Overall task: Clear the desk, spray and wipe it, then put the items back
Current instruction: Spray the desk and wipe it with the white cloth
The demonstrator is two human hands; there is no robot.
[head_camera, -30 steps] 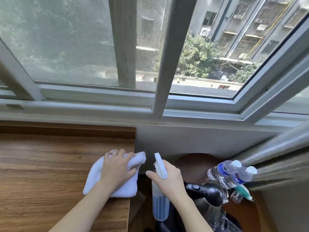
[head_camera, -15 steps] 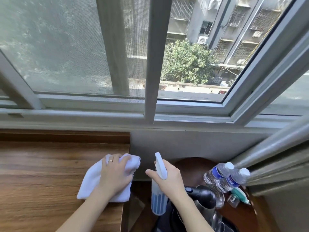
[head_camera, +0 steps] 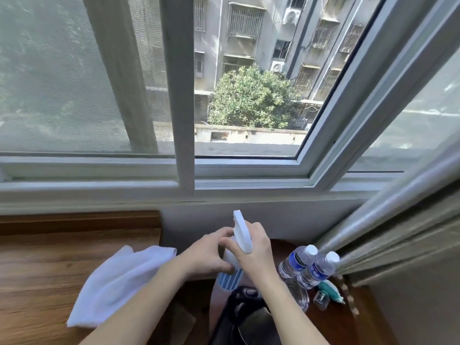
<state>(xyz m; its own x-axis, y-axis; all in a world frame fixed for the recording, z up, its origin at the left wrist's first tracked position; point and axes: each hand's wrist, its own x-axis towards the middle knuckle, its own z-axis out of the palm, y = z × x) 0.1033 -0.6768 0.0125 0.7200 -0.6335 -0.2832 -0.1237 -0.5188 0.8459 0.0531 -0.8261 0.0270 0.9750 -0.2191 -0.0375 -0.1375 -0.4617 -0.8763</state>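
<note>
A white spray bottle (head_camera: 241, 232) with a blue-striped body is held upright past the desk's right edge. My right hand (head_camera: 256, 255) grips its neck below the trigger head. My left hand (head_camera: 206, 255) has its fingers curled round the bottle's body from the left. A white cloth (head_camera: 119, 282) lies loose on the wooden desk (head_camera: 37, 270) at its right end, partly under my left forearm, with no hand on it.
To the right, a low dark round table (head_camera: 331, 319) carries two water bottles (head_camera: 308, 267), a black kettle (head_camera: 246, 317), a glass (head_camera: 298, 292) and a small teal item (head_camera: 331, 292). Window frame and sill run behind; grey curtains hang at right.
My left hand has let go of the cloth and moved right onto the spray bottle. The cloth stays on the desk. The view has shifted right and up.
</note>
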